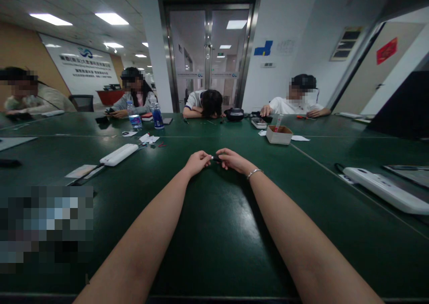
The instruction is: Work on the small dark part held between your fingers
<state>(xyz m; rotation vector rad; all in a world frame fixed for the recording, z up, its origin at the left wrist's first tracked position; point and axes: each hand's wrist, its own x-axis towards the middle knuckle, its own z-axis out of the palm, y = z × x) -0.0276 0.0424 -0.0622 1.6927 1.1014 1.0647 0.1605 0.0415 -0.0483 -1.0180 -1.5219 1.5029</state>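
Above the middle of the green table [214, 232], my left hand [197, 162] and my right hand [234, 161] meet almost fingertip to fingertip. Between them is a small, slim black object with a shiny silver end [215, 159]; its exact kind is too small to make out. The fingers of my left hand pinch the silver end. My right hand has its fingers closed around the black part, which they partly hide. A silver bracelet [254, 173] circles my right wrist.
White power strips [119, 154] [385, 189] lie to the left and right. A small open box [279, 135] stands beyond my right hand. Two bottles [135, 120] [157, 115], paper scraps [149, 139] and a black headset-like item [234, 114] lie farther off. Several people sit across the table.
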